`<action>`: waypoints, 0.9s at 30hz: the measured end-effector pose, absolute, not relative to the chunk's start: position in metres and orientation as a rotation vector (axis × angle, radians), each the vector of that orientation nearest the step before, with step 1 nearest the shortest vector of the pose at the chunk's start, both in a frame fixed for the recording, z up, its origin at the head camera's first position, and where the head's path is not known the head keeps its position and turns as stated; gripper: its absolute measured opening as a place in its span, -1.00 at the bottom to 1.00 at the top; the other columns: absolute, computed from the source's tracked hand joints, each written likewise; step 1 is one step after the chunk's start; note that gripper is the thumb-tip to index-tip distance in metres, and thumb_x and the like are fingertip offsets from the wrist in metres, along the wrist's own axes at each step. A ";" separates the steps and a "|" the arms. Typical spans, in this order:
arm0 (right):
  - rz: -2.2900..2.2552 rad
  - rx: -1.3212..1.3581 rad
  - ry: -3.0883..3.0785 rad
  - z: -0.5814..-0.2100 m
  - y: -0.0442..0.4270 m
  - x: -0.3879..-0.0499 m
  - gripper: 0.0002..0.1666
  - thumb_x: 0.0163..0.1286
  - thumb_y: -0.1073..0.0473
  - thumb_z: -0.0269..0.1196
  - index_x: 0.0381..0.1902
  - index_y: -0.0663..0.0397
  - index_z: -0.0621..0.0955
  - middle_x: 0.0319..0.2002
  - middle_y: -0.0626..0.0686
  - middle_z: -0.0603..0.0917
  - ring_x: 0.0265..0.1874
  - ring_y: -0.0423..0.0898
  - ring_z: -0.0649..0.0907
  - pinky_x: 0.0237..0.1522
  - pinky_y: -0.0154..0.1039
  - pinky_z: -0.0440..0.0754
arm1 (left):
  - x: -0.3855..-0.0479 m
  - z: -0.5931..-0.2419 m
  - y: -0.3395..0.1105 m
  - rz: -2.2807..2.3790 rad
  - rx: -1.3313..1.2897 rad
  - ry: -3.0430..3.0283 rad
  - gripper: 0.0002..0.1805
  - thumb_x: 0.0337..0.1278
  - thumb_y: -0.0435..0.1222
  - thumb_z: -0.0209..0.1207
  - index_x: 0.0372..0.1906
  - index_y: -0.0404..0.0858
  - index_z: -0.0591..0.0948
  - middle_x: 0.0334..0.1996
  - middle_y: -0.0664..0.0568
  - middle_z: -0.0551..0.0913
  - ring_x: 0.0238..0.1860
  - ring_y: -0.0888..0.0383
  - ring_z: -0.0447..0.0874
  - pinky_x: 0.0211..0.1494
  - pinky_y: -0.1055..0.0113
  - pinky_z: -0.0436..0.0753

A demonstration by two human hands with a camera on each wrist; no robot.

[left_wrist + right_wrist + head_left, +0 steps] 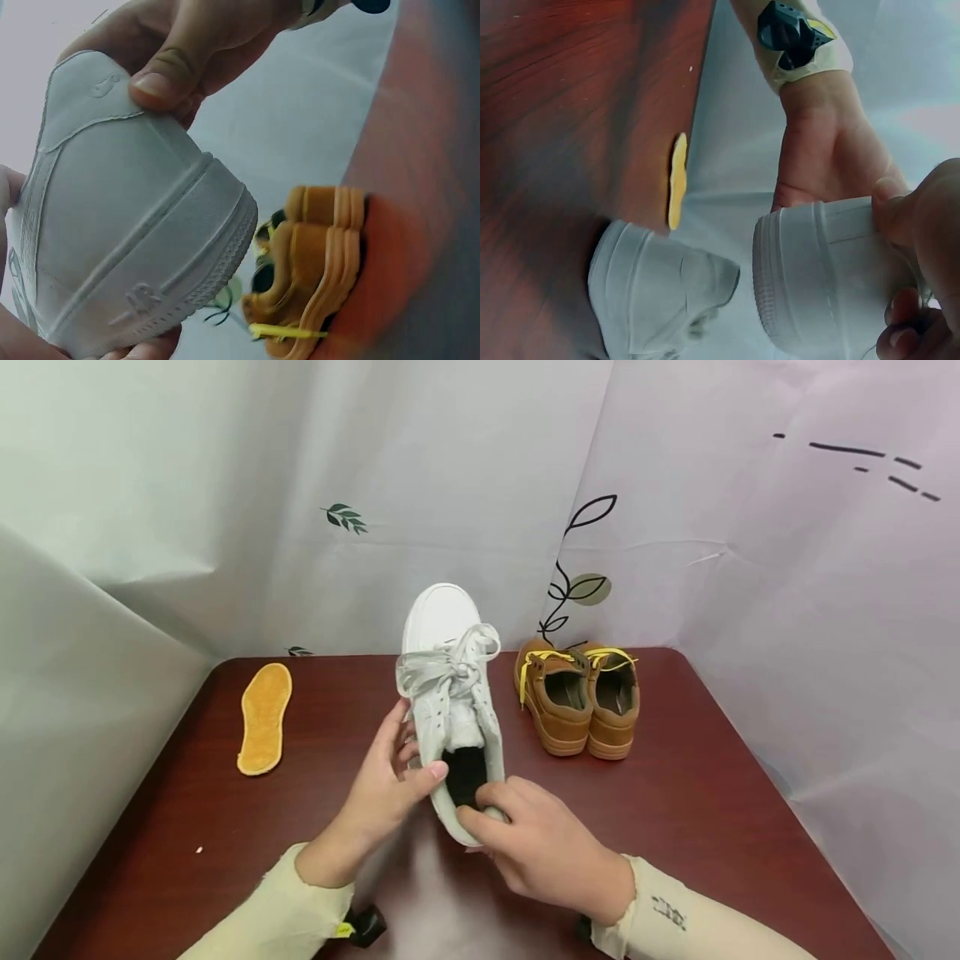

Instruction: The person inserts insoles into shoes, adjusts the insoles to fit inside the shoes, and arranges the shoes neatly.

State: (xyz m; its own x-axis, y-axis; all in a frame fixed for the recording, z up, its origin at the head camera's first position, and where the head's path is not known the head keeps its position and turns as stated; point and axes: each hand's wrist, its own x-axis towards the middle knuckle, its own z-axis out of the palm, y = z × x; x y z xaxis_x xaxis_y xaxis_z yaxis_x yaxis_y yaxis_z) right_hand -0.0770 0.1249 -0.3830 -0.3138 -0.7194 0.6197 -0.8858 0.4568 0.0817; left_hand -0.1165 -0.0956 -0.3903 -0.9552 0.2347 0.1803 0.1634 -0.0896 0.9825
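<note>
A white lace-up sneaker [444,614] is held above the table with its toe pointing away from me and its opening facing up. My left hand [375,793] grips its left side, thumb over the collar edge. At the heel, my right hand [547,843] pinches the collar, with some fingertips inside the opening. The dark inside [465,777] of the sneaker shows between my hands. The left wrist view shows the sneaker's heel [112,202] with the right thumb [161,82] pressed on it. A second white sneaker [652,289] stands on the table in the right wrist view.
A yellow insole [265,720] lies at the left of the dark red table [337,693]. Two brown shoes with yellow laces [555,727] stand side by side at the back right. Pale sheeting [450,468] surrounds the table's back and sides.
</note>
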 end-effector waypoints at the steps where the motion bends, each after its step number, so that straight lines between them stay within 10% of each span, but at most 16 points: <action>1: 0.364 1.328 -2.122 -0.384 0.128 -0.075 -0.68 0.29 0.24 0.16 0.01 0.00 0.61 -0.20 -0.01 0.53 -0.42 -0.09 0.46 -0.34 -0.26 0.48 | -0.116 -0.392 -0.090 2.201 0.440 2.097 0.05 0.15 -0.35 0.24 0.60 -0.30 -0.16 0.38 -0.32 0.29 0.23 0.03 0.51 0.06 0.40 0.62; 9: 0.444 1.268 -2.256 -0.401 0.150 -0.067 -0.67 0.59 -0.06 0.02 0.01 -0.04 0.61 -0.21 -0.08 0.54 -0.33 -0.15 0.52 -0.26 -0.28 0.54 | -0.117 -0.415 -0.060 1.918 0.364 2.108 0.03 0.35 -0.22 0.20 0.60 -0.29 -0.27 0.51 -0.28 0.19 0.36 -0.12 0.44 0.20 0.29 0.53; 16: 0.471 1.256 -2.295 -0.423 0.162 -0.067 -0.64 0.34 0.02 0.34 0.03 -0.01 0.59 -0.20 -0.08 0.53 -0.27 -0.17 0.55 -0.16 -0.28 0.56 | -0.123 -0.435 -0.051 1.742 0.317 2.097 0.09 0.28 -0.14 0.24 0.60 -0.32 -0.25 0.36 -0.32 0.36 0.13 -0.03 0.58 -0.05 0.29 0.63; 27: 0.574 1.235 -2.400 -0.447 0.164 -0.081 -0.60 0.31 0.04 0.36 0.05 0.00 0.57 -0.21 -0.14 0.51 -0.27 -0.25 0.50 -0.15 -0.35 0.52 | -0.127 -0.460 -0.047 1.696 0.199 2.172 0.00 0.32 -0.03 0.19 0.60 -0.32 -0.10 0.37 -0.37 0.38 0.31 -0.11 0.45 0.33 0.00 0.45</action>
